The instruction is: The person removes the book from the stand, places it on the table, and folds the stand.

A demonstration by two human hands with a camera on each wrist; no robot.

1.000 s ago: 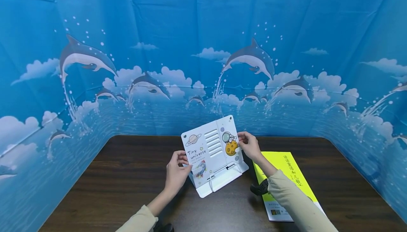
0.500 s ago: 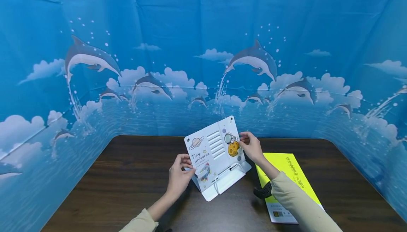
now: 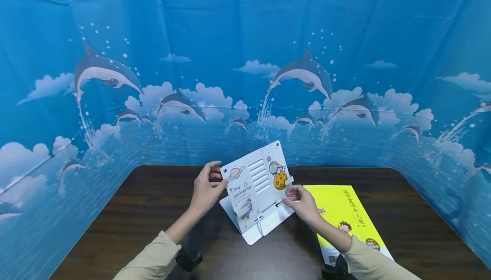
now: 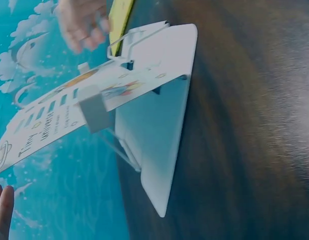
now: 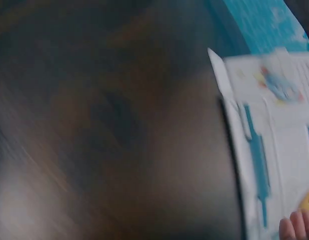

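A white book stand (image 3: 257, 186) printed "Tiny universe", with a planet, rocket and astronaut, stands tilted on the table. Its base plate and wire supports (image 4: 127, 152) show in the left wrist view. Beside the panel's upper left edge is my left hand (image 3: 207, 188), thumb close to that edge; its fingers look loosely bent, and contact is unclear. My right hand (image 3: 303, 205) is by the stand's lower right corner, blurred in the left wrist view, its fingers relaxed around nothing visible. Small white side clips (image 3: 241, 212) sit on the panel's edges.
A yellow book (image 3: 350, 216) with Chinese characters lies on the dark wooden table (image 3: 134, 229) at the right, partly under my right forearm. Behind the table hangs a blue dolphin-print cloth (image 3: 215, 58).
My left hand has moved from the left clip up toward the panel's upper left corner. My right hand has dropped from the right clip toward the lower right corner.
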